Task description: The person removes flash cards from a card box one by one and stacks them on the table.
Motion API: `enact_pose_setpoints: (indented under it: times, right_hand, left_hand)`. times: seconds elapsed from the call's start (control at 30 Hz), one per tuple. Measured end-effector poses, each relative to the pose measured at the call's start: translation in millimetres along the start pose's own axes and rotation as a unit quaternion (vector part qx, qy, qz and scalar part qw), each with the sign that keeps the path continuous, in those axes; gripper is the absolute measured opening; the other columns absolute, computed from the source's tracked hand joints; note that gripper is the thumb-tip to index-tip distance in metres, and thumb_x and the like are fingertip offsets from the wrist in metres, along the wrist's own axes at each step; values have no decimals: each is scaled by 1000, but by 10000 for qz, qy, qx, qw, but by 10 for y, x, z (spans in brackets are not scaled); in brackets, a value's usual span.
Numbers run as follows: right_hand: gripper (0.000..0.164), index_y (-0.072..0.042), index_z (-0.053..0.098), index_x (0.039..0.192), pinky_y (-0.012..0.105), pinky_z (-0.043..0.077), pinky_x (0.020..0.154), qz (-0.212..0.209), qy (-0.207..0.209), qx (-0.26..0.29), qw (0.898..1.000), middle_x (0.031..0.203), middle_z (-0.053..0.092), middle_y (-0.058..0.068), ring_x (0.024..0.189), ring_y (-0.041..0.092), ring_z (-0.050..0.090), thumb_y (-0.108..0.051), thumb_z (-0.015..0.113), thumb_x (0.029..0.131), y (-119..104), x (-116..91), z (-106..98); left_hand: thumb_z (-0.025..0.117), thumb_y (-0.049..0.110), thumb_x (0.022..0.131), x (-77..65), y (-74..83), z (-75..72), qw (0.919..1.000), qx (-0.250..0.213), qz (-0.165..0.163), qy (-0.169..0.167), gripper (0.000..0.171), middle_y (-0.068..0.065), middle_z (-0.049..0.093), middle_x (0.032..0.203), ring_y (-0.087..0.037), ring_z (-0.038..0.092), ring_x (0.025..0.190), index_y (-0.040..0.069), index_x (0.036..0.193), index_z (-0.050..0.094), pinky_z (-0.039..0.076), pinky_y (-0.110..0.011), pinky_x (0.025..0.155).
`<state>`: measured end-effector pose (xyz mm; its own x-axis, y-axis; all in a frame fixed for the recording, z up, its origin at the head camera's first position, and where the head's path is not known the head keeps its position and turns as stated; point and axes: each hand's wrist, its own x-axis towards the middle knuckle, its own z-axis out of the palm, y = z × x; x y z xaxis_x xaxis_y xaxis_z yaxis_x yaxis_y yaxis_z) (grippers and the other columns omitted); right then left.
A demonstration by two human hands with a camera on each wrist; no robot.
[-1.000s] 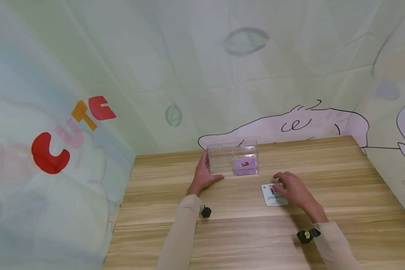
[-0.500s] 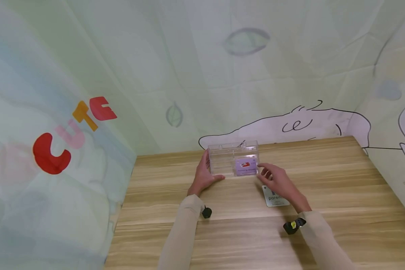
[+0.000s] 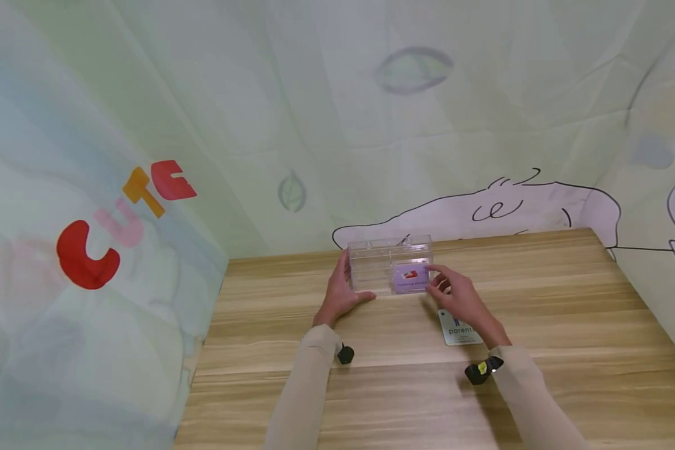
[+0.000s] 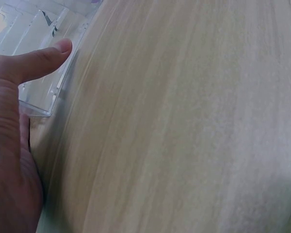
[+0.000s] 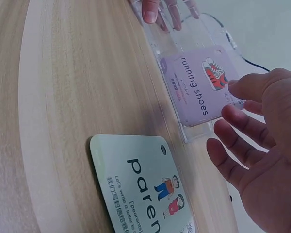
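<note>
A clear plastic box (image 3: pixel 371 280) stands at the back of the wooden table, its front divided into two compartments. In the right one sits a purple "running shoes" card (image 5: pixel 194 87) with a drawing of red shoes. My left hand (image 3: pixel 340 297) holds the box at its left end, the thumb along the lower front edge, as the left wrist view also shows. At the right end, my right hand (image 3: pixel 458 295) pinches the purple card's side edge, thumb on its face and the other fingers bent beside it. Below that hand a pale "parents" card (image 5: pixel 140 184) lies flat on the table.
The wooden table (image 3: pixel 394 387) ends behind the box at a printed fabric backdrop (image 3: pixel 337 137). More fabric (image 3: pixel 90 350) with the letters CUTE hangs on the left.
My right hand has moved from over the "parents" card up and left to the right edge of the purple card. My left hand has stayed on the box.
</note>
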<state>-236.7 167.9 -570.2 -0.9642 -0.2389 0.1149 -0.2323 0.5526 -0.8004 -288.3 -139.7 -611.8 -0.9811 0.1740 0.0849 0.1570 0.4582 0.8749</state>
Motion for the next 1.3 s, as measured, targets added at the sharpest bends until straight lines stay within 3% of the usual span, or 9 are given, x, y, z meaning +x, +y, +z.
enact_pose_setpoints:
  times: [0.97, 1.3]
  right_hand:
    - [47, -8, 52, 149, 39, 59, 79, 165, -71, 202, 9996, 107, 67, 13, 96, 29, 65, -15, 64, 104, -23, 13, -10]
    - [42, -2, 57, 140, 40, 58, 80, -53, 150, 204, 9997, 114, 64, 16, 95, 29, 64, -12, 68, 101, -47, 12, -18]
  left_hand:
    - [102, 24, 66, 4, -16, 24, 10000, 5, -17, 12, 135, -10, 35, 165, -26, 40, 148, 24, 167, 13, 35, -39, 121]
    - [102, 22, 65, 15, -31, 28, 10000, -31, 37, 18, 135, -11, 35, 165, -27, 40, 148, 23, 167, 13, 35, -40, 121]
